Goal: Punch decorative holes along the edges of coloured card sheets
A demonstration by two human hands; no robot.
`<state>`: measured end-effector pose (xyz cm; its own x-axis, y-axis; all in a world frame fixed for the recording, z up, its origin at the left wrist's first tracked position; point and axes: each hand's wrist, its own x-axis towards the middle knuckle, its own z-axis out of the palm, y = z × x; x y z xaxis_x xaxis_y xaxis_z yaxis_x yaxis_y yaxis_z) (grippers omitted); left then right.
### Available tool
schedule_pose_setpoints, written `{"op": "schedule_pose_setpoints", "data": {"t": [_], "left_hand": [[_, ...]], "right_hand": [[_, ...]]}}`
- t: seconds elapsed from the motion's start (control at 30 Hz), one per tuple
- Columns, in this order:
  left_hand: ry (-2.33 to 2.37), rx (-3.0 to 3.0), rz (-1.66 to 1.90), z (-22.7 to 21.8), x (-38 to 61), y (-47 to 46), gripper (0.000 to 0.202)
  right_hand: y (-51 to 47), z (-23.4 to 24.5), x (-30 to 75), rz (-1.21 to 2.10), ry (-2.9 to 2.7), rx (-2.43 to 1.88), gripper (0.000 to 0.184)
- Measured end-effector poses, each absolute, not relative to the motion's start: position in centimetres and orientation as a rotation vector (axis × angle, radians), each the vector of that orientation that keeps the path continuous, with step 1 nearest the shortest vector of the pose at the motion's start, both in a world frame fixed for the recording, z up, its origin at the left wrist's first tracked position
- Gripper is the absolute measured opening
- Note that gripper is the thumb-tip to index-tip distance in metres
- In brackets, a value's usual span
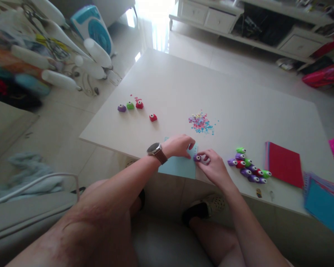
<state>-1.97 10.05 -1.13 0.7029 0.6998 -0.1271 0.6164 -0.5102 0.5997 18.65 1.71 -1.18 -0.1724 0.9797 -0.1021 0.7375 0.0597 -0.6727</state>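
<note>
A light blue sheet of paper [176, 167] lies at the table's near edge, with a row of small punched marks along its right side. My left hand [180, 144] rests over the sheet, thumb and fingers curved and apart. My right hand [213, 165] grips a small purple craft punch [197, 158] at the sheet's right edge, its white round button facing up. Beyond my hands lies a pile of tiny coloured paper cutouts [202, 123]. To the right sits a cluster of purple, green and red craft punches [247, 163].
A red punch [153, 117] stands apart at left, near a purple punch [121, 108], a green one [130, 105] and another red one [139, 105]. Red paper [285, 163] is stacked at right. Blue sheets [324, 202] overhang the table's right corner.
</note>
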Motion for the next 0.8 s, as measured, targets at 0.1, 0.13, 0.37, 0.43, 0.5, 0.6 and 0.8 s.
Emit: {"op": "schedule_pose_setpoints", "data": {"t": [0.1, 0.13, 0.37, 0.43, 0.5, 0.6, 0.8], "left_hand": [[0.998, 2.303, 0.138, -1.46, -1.98, 10.02, 0.025], [0.995, 2.305, 0.131, -1.59, -1.99, 10.02, 0.025], [0.965, 2.297, 0.133, -2.12, -1.95, 10.08, 0.027], [0.965, 2.293, 0.13, -2.03, -1.94, 10.06, 0.027], [0.967, 2.29, 0.125, -1.88, -1.95, 10.04, 0.027], [0.966, 2.288, 0.123, -1.75, -1.95, 10.0, 0.028], [0.964, 2.29, 0.13, -1.97, -1.89, 10.01, 0.028]], "right_hand": [[1.76, -1.41, 18.78, 1.032, -1.744, -1.765, 0.026], [1.77, -1.48, 18.82, 1.077, -1.687, -1.773, 0.03], [2.03, -1.5, 18.88, 1.214, -1.558, -1.785, 0.035], [2.07, -1.52, 18.88, 1.206, -1.555, -1.775, 0.036], [2.07, -1.59, 18.88, 1.194, -1.555, -1.765, 0.036], [2.02, -1.7, 18.86, 1.182, -1.553, -1.744, 0.035], [1.92, -1.78, 18.41, 1.165, -1.528, -1.698, 0.032]]}}
